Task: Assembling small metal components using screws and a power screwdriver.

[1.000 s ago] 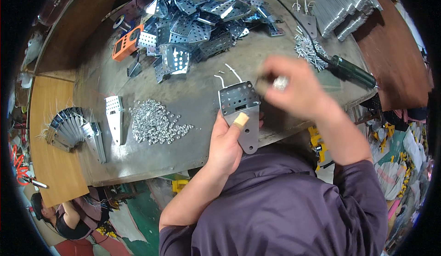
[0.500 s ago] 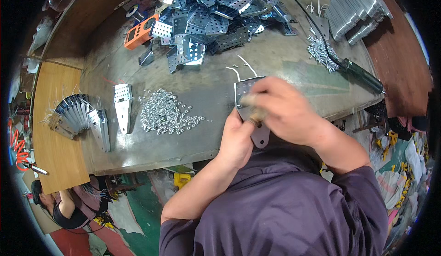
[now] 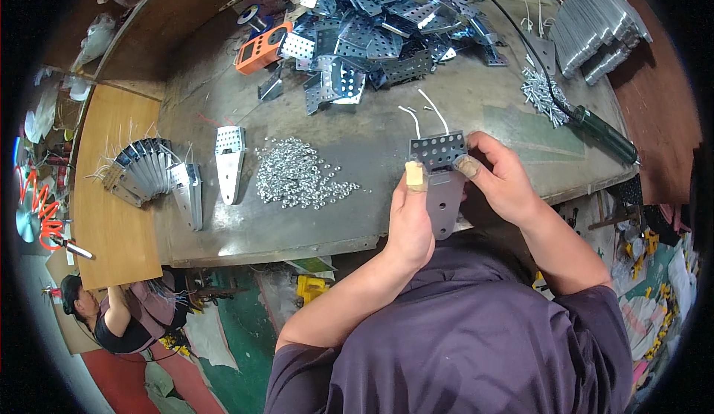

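Observation:
Both my hands grip a metal assembly above the bench's front edge. Its upper part is a dark perforated bracket [image 3: 437, 149]; below that runs a grey tapered plate [image 3: 444, 202] with holes. Two white wires [image 3: 444, 113] stick out of its top. My left hand [image 3: 409, 224] pinches the left side, its thumb wrapped in pale tape. On the right side, my right hand [image 3: 509, 191] holds the bracket's edge, with its taped thumb in front. Its fingers behind the part are partly hidden. Beyond the bracket, small screws [image 3: 428, 108] lie beside the wires.
Loose nuts [image 3: 301, 176] lie left of my hands, beside a similar assembly [image 3: 230, 163] and a fanned row [image 3: 145, 167]. Perforated brackets [image 3: 364, 39] heap behind, near an orange meter [image 3: 260, 51]. Rightward are screws [image 3: 544, 96], stacked plates [image 3: 601, 27] and a corded green-handled tool [image 3: 606, 135]. A person [image 3: 123, 317] works lower left.
My right hand, blurred over the bracket before, has moved to its right edge and uncovered its face. The view has shifted, so the bench things appear farther right.

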